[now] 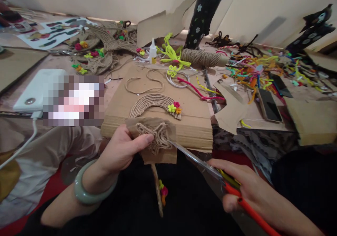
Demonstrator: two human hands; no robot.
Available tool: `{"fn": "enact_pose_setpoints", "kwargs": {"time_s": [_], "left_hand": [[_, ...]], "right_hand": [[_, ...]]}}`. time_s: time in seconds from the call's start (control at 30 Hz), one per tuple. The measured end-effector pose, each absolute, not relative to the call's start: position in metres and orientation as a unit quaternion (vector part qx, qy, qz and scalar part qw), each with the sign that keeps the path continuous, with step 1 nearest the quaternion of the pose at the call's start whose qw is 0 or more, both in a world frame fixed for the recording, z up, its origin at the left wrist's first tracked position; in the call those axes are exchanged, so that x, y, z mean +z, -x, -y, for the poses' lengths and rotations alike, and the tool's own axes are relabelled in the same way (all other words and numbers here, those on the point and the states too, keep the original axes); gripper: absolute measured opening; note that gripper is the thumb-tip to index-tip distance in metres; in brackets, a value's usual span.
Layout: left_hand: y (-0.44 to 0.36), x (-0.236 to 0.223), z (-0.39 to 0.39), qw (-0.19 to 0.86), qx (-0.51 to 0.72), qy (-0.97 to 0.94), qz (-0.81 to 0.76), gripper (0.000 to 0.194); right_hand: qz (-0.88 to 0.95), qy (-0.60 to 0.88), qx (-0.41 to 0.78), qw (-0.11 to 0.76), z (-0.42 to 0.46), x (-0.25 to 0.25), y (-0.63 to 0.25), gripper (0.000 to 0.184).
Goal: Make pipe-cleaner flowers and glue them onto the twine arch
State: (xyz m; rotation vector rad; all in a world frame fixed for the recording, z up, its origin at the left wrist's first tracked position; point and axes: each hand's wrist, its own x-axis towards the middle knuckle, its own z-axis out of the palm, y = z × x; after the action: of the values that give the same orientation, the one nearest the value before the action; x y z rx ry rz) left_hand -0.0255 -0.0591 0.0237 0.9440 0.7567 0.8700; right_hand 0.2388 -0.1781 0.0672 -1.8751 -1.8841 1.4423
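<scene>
My left hand point(129, 144) grips a piece of brown cardboard point(168, 157), thumb on top. Glued-looking twine coils on it form a star point(154, 137). In my right hand point(244, 183) is a pair of scissors point(200, 162) with red and yellow handles, its blade tips at the right edge of the star's cardboard. Below the star hangs a thin brown stick point(157, 187) with small pink, green and orange flowers point(163, 192). Behind my left hand, a twine arch point(150, 104) with bright little flowers point(175, 107) lies on a cardboard sheet point(116, 99).
A glue bottle point(152, 53), a twine spool point(204, 57) and a black flowered post point(204, 14) stand behind. Colourful pipe cleaners point(255, 69) and a phone point(270, 104) lie right. At left are a white power bank point(39, 90) and twine pieces point(105, 43).
</scene>
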Motion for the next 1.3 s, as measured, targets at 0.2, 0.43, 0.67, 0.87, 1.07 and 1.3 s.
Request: {"fn": "enact_pose_setpoints", "kwargs": {"time_s": [0.2,0.43,0.67,0.87,1.07,1.3], "left_hand": [[0.0267,0.0224,0.0583,0.732,0.38,-0.448,-0.346,0.027],[0.0275,0.0229,0.0584,0.74,0.368,-0.454,-0.332,0.026],[0.0265,0.0225,0.0595,0.747,0.379,-0.439,-0.324,0.025],[0.0225,0.026,0.0616,0.753,0.39,-0.404,-0.344,0.023],[0.0221,0.0244,0.0623,0.754,0.383,-0.4,-0.353,0.025],[0.0218,0.0236,0.0621,0.752,0.388,-0.404,-0.348,0.027]], "right_hand": [[0.642,0.614,0.458,0.045,0.1753,0.07,-0.2378,0.017],[0.647,0.6,0.467,0.06,0.1758,0.0705,-0.2372,0.008],[0.646,0.619,0.439,0.088,0.1811,0.0655,-0.2389,0.022],[0.626,0.634,0.454,0.035,0.177,0.0694,-0.2345,0.024],[0.621,0.633,0.461,0.025,0.1797,0.0729,-0.2377,0.029],[0.615,0.645,0.453,0.014,0.1809,0.0725,-0.2402,0.043]]}}
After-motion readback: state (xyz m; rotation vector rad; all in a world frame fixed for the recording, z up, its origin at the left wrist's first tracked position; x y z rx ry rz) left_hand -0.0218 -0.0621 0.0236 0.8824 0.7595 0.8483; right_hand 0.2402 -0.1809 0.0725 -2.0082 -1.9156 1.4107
